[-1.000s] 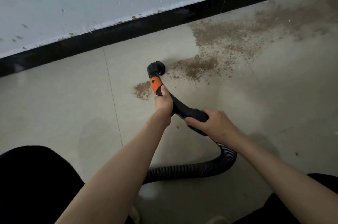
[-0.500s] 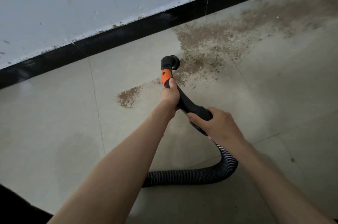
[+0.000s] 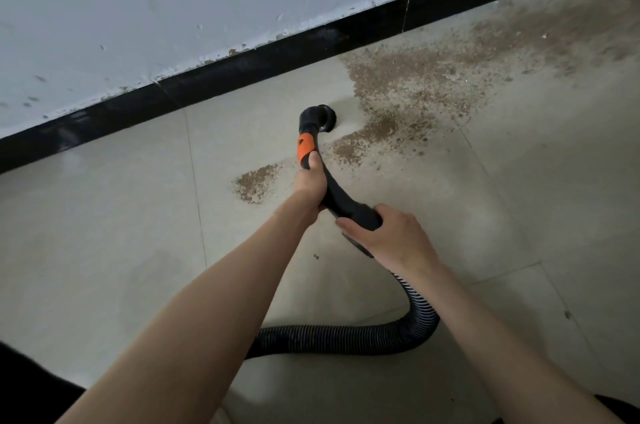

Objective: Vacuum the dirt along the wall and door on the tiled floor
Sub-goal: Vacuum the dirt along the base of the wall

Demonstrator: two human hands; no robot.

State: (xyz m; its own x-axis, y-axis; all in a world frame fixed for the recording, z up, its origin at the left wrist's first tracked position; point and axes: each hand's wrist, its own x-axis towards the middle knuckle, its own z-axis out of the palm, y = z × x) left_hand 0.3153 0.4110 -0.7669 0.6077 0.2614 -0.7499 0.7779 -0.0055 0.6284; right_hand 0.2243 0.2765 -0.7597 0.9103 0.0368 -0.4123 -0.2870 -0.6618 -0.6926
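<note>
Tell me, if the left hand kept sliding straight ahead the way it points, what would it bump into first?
Probably the orange band just ahead of the left hand on the black wand, then the nozzle; past that, the black baseboard. Depth is hard to judge.

Hose (image 3: 346, 337) end hidden (under forearm) — unseen.

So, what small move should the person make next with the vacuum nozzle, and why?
Probably slide the nozzle a little to the right, into the big dirt patch beside it. Both the left hand and the right hand already grip the handle, and the nozzle sits just at the patch's edge. The small dirt pile near the left hand can wait.
</note>
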